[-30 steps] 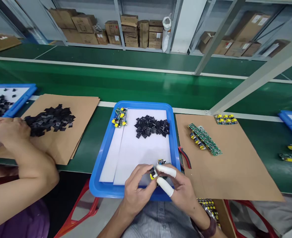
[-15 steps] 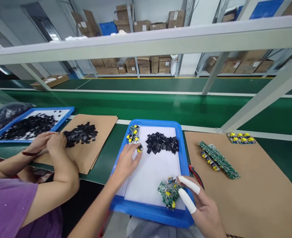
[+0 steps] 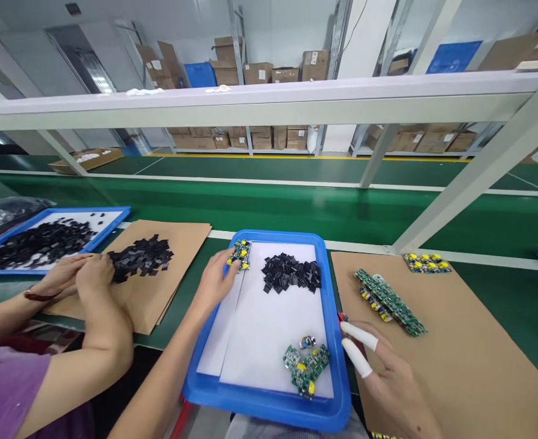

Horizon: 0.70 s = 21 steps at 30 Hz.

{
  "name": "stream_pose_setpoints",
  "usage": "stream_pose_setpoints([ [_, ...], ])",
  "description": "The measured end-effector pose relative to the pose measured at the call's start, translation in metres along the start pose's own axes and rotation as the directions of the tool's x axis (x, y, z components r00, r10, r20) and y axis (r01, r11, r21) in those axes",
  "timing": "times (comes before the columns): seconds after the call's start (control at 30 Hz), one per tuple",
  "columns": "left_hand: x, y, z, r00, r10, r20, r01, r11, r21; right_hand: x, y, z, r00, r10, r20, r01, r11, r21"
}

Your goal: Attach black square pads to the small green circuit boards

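My left hand [image 3: 215, 279] is at the upper left of a blue tray [image 3: 269, 399], its fingers closed on a small circuit board with yellow parts, beside other boards [image 3: 242, 250] grouped there. My right hand [image 3: 388, 366], white covers on two fingers, reaches over the tray's right edge; its fingers are apart above red-handled pliers [image 3: 343, 317], which they partly hide. A pile of black pieces [image 3: 290, 272] lies in the tray's upper part. Several green boards [image 3: 306, 369] and a small loose component board [image 3: 307, 342] lie at the lower right of the tray.
On cardboard [image 3: 461, 353] to the right lie a row of boards [image 3: 390, 303] and another group [image 3: 427, 263]. At left, a co-worker's hands [image 3: 83, 272] are beside black pieces [image 3: 143, 256] on cardboard. A frame post [image 3: 461, 164] rises at the right.
My left hand has moved up and left with the small board to the group in the tray corner. My right hand has left the lower boards and moved right, over the pliers.
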<state>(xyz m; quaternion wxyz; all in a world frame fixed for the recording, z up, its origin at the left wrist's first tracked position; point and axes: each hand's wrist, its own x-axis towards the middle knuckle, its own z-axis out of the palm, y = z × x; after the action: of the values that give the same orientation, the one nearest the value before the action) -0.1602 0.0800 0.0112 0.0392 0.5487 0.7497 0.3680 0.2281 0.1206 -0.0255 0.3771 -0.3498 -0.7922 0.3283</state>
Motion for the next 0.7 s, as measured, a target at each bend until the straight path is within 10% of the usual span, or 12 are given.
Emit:
stream_pose_setpoints([
  [0.2,-0.11,0.073,0.028,0.903,0.171,0.395,-0.078,0.968,-0.24,0.073,-0.008,0.037,0.903,-0.199,0.381,0.289,0.937,-0.196],
  [0.3,-0.14,0.09,0.042,0.912,0.097,0.398,-0.006,0.975,-0.223,0.106,-0.02,0.077,0.816,-0.246,0.523,0.444,0.846,-0.294],
  [0.7,-0.17,0.052,0.09,0.884,0.17,0.435,-0.05,0.961,-0.273,0.122,0.009,0.165,0.646,-0.472,0.601,0.723,0.632,-0.281],
])
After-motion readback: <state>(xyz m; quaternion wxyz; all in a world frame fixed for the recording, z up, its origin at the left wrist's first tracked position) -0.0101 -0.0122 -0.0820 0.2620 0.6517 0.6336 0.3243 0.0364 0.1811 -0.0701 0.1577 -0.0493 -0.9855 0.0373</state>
